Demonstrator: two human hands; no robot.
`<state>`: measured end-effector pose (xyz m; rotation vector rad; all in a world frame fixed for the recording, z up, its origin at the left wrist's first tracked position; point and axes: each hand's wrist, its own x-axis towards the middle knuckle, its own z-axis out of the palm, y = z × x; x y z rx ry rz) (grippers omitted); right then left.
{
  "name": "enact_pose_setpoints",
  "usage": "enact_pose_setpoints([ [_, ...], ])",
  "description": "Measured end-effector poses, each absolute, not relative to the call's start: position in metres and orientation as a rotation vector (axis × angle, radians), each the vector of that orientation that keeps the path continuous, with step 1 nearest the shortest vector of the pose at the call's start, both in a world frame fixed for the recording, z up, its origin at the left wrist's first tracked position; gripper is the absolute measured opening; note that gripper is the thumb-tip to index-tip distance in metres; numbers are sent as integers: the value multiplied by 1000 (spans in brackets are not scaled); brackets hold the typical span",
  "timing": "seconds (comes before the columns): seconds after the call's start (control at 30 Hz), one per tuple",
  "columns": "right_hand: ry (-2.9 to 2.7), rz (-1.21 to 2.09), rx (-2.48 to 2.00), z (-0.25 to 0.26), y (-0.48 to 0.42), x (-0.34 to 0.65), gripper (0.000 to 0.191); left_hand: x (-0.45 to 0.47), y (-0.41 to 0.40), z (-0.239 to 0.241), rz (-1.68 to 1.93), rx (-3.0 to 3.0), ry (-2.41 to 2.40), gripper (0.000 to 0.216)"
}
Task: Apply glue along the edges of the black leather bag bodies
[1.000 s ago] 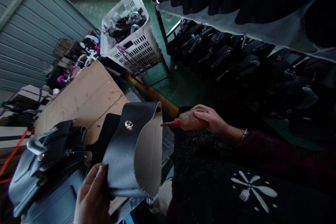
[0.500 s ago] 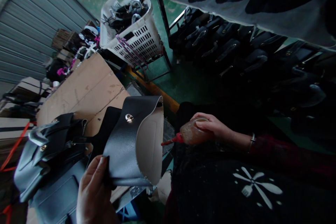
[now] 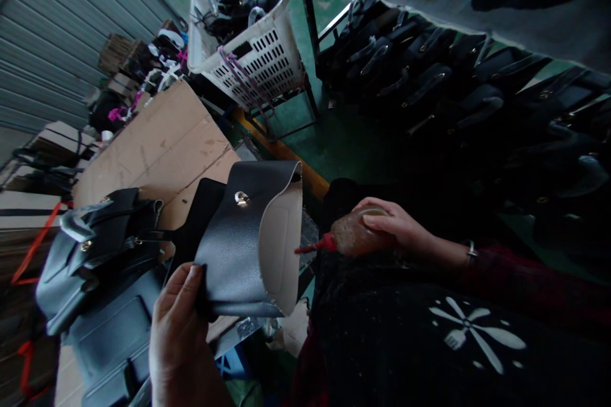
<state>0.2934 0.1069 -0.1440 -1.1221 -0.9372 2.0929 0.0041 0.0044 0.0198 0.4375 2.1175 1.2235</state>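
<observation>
Evidently, both hands are working well apart from each other. The left hand (image 3: 179, 321) is clamping a black leather piece (image 3: 226, 254) at its seven o'clock corner, the thumb pressing on the near face while the other fingers are mostly hiding behind. That piece is hanging near the middle of the view; its long axis is leaning slightly, running from one o'clock down to seven. It is curving over on itself, and its pale inner side (image 3: 280, 241) is opening toward three o'clock. A gold clasp (image 3: 242, 198) is sitting on the dark face, toward twelve o'clock.

At the leather's three o'clock, the right hand (image 3: 403, 226) is wrapping around a squeeze bottle (image 3: 360, 235) of amber-brown contents. The bottle is lying nearly level, its long axis running from three to nine o'clock, and its red nozzle (image 3: 315, 246) is pointing at nine, the tip showing right at the pale edge; whether it is touching, I cannot tell.

Around the leather piece, a cardboard sheet (image 3: 153, 133) is spreading at ten o'clock, a black handbag (image 3: 71, 283) is resting at nine, and a white basket (image 3: 281, 38) is standing at twelve, holding dark items. Rows of black bags (image 3: 429, 79) are filling the space between one and two. A dark apron (image 3: 382, 331) is showing at four.
</observation>
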Motion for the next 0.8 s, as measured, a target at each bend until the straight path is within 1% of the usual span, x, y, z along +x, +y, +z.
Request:
enact_pose_setpoints([
  [0.1, -925, 2044, -1162, -150, 108, 295, 38, 7, 5, 20, 1226, 433, 2115, 40],
  [0.3, -996, 2201, -1029, -144, 98, 296, 36, 8, 2, 18, 1191, 419, 2171, 42],
  [0.53, -952, 2022, -1202, -144, 111, 298, 38, 13, 5, 16, 1172, 472, 2173, 38],
  [0.8, -974, 2303, -1005, -141, 92, 299, 37, 15, 5, 9, 1237, 463, 2120, 41],
])
